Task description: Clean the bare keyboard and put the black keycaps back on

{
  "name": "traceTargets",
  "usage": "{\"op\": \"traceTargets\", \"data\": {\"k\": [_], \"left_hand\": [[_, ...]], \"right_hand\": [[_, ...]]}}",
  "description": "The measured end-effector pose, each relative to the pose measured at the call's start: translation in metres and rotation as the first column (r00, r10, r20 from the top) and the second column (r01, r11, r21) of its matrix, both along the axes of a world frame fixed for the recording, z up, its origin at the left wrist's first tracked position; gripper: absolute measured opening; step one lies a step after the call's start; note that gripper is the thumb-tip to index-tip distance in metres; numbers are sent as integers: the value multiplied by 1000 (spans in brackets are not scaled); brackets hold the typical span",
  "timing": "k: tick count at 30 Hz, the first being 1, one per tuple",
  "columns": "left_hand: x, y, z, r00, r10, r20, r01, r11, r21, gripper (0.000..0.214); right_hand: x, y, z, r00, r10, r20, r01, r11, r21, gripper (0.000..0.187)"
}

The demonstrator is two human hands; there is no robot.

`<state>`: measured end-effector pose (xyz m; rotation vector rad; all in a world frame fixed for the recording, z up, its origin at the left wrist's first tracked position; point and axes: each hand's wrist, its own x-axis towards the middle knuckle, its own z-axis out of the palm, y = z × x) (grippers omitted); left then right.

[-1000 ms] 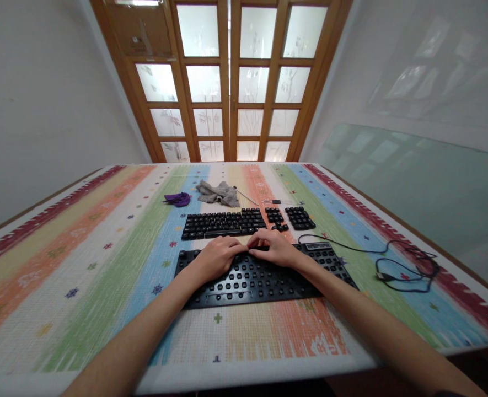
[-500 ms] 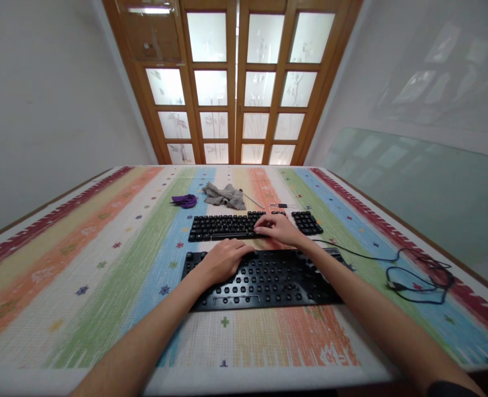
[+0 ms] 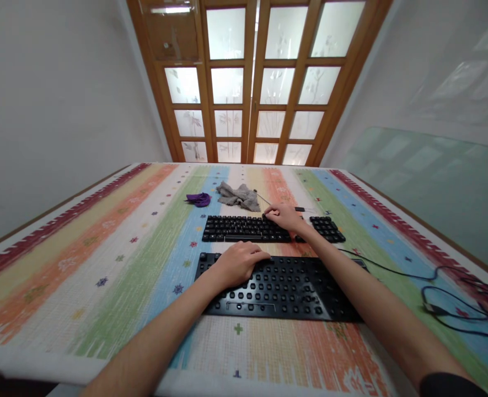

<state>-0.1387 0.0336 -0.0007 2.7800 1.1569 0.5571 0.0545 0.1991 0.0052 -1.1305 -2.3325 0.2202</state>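
My left hand (image 3: pixel 240 264) rests on the upper left part of a black keyboard (image 3: pixel 285 309), whose switch posts show without keycaps. Its index finger stretches along the keyboard's far edge; the other fingers are partly hidden beneath the hand. Beyond that board, loose black keycaps (image 3: pixel 244 227) lie in rows in a keyboard layout. Above their top row, my right hand (image 3: pixel 284 216) has thumb and fingers pinched together on what looks like a small black keycap (image 3: pixel 264 215), mostly covered by the fingertips.
A purple strap-like bundle (image 3: pixel 198 199) and a crumpled grey cloth (image 3: pixel 239 196) lie behind the keycaps. A thin rod (image 3: pixel 262 196) and a small black-handled tool (image 3: pixel 300 209) are near my right hand. Number-pad keycaps (image 3: pixel 327 229) and a coiled cable (image 3: pixel 461 311) lie to the right.
My right hand has moved away from me, from the lower rows of keycaps to the top row. My left hand stays on the keyboard. The whole view has shifted slightly.
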Motion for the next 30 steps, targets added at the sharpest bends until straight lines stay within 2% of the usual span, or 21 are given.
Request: {"op": "traceTargets", "data": {"k": [11, 17, 30], "left_hand": [[1, -1, 1, 1000, -3, -13, 3, 1000, 3, 33], [1, -2, 3, 1000, -7, 0, 7, 1000, -4, 33], [1, -1, 1, 1000, 2, 13, -2, 1000, 3, 28]], "right_hand": [[-11, 12, 7, 995, -14, 99, 28, 989, -145, 18], [-14, 22, 4, 996, -2, 90, 19, 983, -184, 13], [-19, 25, -6, 1000, -10, -11, 9, 989, -148, 9]]}}
